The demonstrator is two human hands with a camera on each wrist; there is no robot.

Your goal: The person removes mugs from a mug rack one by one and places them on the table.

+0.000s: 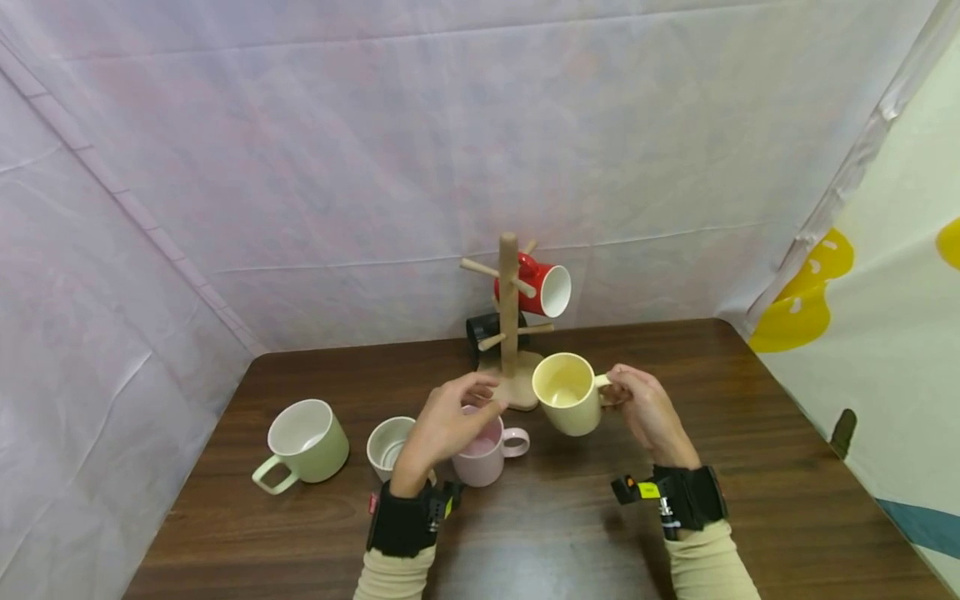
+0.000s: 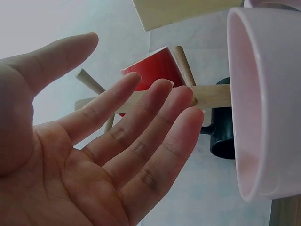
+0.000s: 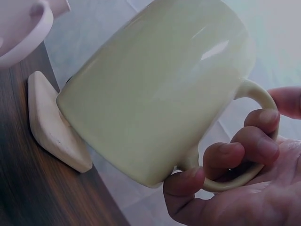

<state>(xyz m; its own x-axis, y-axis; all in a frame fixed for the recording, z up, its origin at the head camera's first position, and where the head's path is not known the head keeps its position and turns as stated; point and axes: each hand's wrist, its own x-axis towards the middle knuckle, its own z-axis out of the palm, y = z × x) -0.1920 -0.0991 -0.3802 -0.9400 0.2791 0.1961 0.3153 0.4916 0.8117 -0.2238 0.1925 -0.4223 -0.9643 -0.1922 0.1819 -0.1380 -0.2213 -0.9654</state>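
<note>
My right hand grips the handle of a pale yellow mug, fingers curled through the loop, and the mug is raised above the table. In the right wrist view the yellow mug tilts close to the camera. My left hand is above a pink mug, its fingers extended and nothing in them; the left wrist view shows the palm and spread thumb. Just behind both hands stands a wooden mug tree. A red mug hangs on an upper peg and a black mug on a lower one.
A light green mug stands upright on the left of the brown wooden table, its handle toward the front left. Between it and the pink mug sits a whitish mug, partly hidden by my left wrist. A pale curtain hangs behind the table.
</note>
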